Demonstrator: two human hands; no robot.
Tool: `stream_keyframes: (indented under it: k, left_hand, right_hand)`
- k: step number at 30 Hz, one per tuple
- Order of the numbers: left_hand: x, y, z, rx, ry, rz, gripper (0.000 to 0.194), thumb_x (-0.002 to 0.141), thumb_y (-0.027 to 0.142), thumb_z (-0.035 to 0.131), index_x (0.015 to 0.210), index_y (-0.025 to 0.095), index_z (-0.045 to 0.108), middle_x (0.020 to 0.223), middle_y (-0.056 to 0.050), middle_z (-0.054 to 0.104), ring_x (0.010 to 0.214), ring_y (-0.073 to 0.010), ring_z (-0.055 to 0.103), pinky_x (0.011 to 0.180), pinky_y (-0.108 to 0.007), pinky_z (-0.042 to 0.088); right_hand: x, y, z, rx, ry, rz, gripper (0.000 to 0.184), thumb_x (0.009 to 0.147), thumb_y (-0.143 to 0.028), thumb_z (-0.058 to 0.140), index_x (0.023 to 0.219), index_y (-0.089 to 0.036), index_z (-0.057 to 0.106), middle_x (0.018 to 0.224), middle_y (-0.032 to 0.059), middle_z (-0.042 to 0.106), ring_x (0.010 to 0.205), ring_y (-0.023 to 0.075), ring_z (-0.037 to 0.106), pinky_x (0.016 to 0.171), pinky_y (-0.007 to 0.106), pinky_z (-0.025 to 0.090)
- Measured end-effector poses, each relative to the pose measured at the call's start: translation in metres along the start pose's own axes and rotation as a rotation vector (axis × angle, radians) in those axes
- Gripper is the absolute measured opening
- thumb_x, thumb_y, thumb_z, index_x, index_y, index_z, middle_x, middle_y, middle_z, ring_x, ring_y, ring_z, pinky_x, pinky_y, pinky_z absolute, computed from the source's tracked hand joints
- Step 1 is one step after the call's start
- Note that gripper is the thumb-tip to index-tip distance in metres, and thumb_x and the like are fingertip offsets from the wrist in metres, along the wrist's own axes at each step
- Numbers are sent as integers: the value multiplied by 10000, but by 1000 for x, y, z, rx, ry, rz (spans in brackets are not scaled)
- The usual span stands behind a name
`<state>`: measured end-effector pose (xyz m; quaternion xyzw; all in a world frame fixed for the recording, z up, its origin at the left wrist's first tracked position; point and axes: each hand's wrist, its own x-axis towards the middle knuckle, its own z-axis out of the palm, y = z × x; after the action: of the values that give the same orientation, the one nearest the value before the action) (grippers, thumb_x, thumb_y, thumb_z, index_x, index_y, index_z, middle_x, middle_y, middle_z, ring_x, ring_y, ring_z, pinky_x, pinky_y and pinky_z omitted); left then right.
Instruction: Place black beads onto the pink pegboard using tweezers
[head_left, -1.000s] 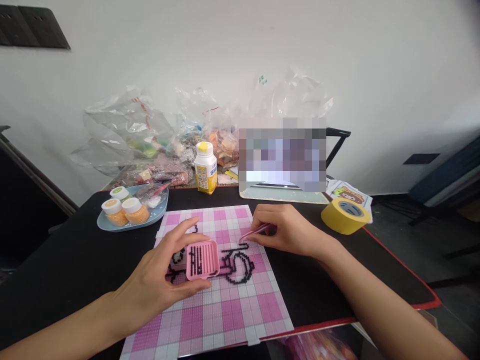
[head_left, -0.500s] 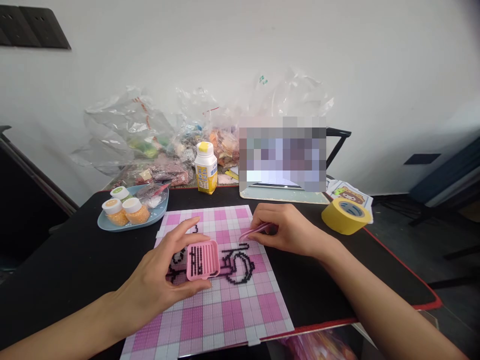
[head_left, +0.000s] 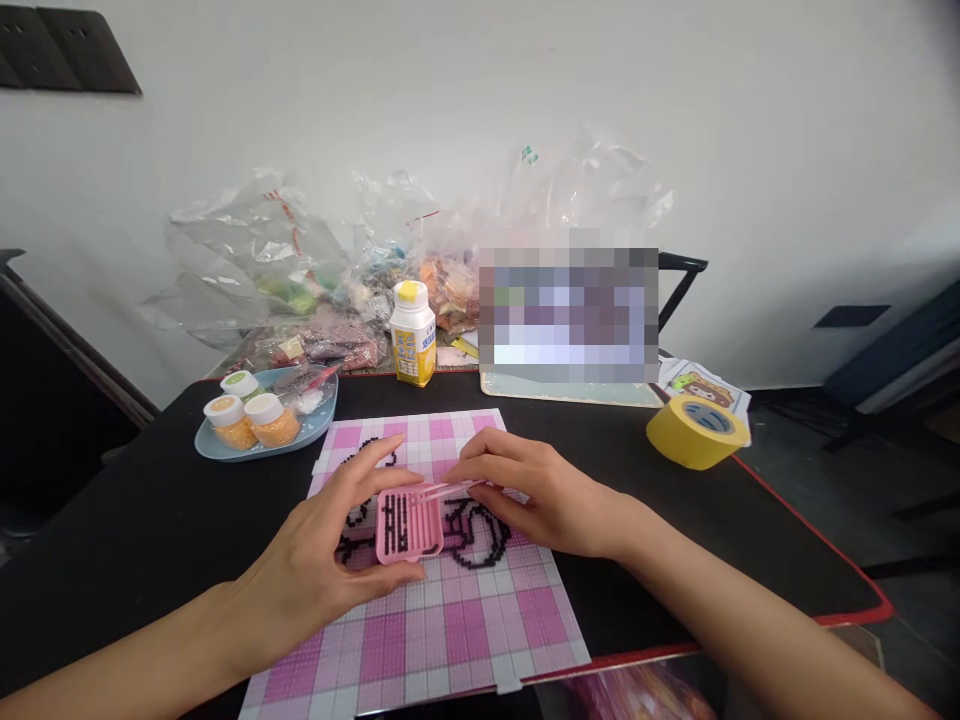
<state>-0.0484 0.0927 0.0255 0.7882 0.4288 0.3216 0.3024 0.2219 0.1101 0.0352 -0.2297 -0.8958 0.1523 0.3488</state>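
My left hand (head_left: 319, 545) grips a small pink ridged tray (head_left: 426, 525) between thumb and fingers, above the pegboard. Black beads (head_left: 395, 520) lie in rows in the tray's left grooves. Pink tweezers (head_left: 461, 488) are pinched in my right hand (head_left: 544, 490), their tips over the tray's upper part. Whether the tips hold a bead is too small to tell. Beneath both hands lies a pegboard (head_left: 465, 630) over a pink and white checked pattern. A black bead outline (head_left: 480, 540) stands on it, partly hidden by my hands and the tray.
A blue plate (head_left: 326, 415) with several small jars sits at the left. Behind stand a yellow and white bottle (head_left: 414, 340), bulging plastic bags (head_left: 300, 270) and a blurred-out screen (head_left: 570, 315). Yellow tape (head_left: 686, 440) lies at the right, by a printed card (head_left: 724, 388).
My right hand has moved left with the tweezers, from the board's bead outline to the tray. The left hand keeps hold of the tray in nearly the same place.
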Motion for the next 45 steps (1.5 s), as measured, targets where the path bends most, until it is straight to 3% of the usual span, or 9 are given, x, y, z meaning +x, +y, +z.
stream_keyframes:
  k: [5, 11, 19, 26, 32, 36, 41, 45]
  left_hand:
    - [-1, 0, 0, 25, -13, -26, 825, 788, 644, 767, 1484, 558, 332, 1275, 31, 755, 1248, -301, 671, 885, -402, 619]
    - [-1, -2, -1, 28, -16, 7, 849, 794, 634, 767, 1513, 476, 345, 1286, -41, 747, 1255, -344, 662, 942, -475, 587]
    - [-1, -3, 0, 62, -12, 22, 843, 797, 660, 746, 1508, 511, 319, 1278, -11, 756, 1250, -335, 665, 1002, -524, 539]
    - [-1, -3, 1, 63, -5, 14, 848, 790, 674, 743, 1510, 494, 332, 1284, -16, 759, 1239, -327, 676, 963, -474, 575]
    - [0, 0, -1, 27, 2, -7, 831, 788, 637, 770, 1502, 486, 371, 1267, -22, 765, 1181, -328, 713, 824, -403, 634]
    - [0, 1, -2, -5, 7, 29, 826, 803, 587, 788, 1506, 487, 365, 1247, -15, 771, 1143, -309, 730, 797, -365, 637]
    - [-1, 2, -2, -50, 9, -4, 811, 798, 567, 802, 1478, 570, 361, 1241, 40, 766, 1092, -269, 744, 635, -262, 632]
    - [-1, 2, -2, -25, 18, 12, 810, 798, 581, 794, 1479, 567, 356, 1235, 38, 770, 1050, -270, 757, 680, -304, 644]
  right_hand:
    - [0, 2, 5, -16, -8, 2, 270, 1040, -122, 443, 1228, -139, 636, 1056, 108, 632, 896, 163, 626, 795, 319, 596]
    - [-1, 4, 6, -45, -9, 10, 273, 1047, -141, 439, 1233, -155, 638, 1046, 104, 629, 879, 168, 632, 761, 320, 594]
    - [-1, 4, 7, -54, -20, 10, 273, 1053, -151, 427, 1225, -144, 640, 1045, 110, 634, 875, 168, 632, 763, 324, 600]
    - [0, 3, 6, -41, 15, -16, 246, 1041, -121, 435, 1173, -135, 642, 1037, 115, 645, 911, 179, 640, 788, 319, 591]
    - [1, 4, -3, -45, 87, -10, 176, 1041, -166, 477, 1076, -166, 649, 955, 85, 659, 873, 171, 634, 759, 307, 577]
    - [-4, 8, -12, -86, 107, 78, 145, 1021, -244, 557, 957, -168, 663, 880, 58, 658, 762, 145, 619, 663, 271, 532]
    - [-10, 14, -22, -168, 56, 220, 224, 977, -332, 645, 839, -160, 685, 802, 36, 652, 675, 120, 580, 592, 240, 441]
    - [-12, 19, -25, -222, 16, 254, 243, 948, -348, 690, 795, -161, 673, 764, 22, 652, 657, 119, 578, 587, 242, 396]
